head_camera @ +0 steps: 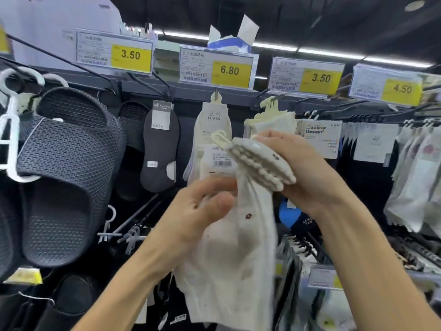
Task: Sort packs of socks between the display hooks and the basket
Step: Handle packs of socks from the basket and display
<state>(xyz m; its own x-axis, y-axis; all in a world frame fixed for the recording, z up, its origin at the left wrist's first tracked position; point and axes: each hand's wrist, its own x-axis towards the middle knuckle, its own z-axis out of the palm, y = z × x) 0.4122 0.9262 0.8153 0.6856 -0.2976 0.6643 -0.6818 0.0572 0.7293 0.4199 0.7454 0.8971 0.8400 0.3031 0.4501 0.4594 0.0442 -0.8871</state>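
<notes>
My right hand [303, 168] grips the pack [238, 223] at its top, my left hand [195, 211] pinches its middle; it hangs lengthwise down, hanger [220, 138] tipped left, below the hook [268, 103].

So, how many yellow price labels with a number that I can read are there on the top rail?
4, from left to right: 3.50 label, 6.80 label, second 3.50 label, 4.50 label. One more yellow label, cut off at the left edge, is unreadable.

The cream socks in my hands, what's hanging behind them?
A white LU REN sock pack hangs behind the cream socks; its lower part is covered. A bunch of pale socks hangs beside it, partly hidden by the right hand.
</notes>
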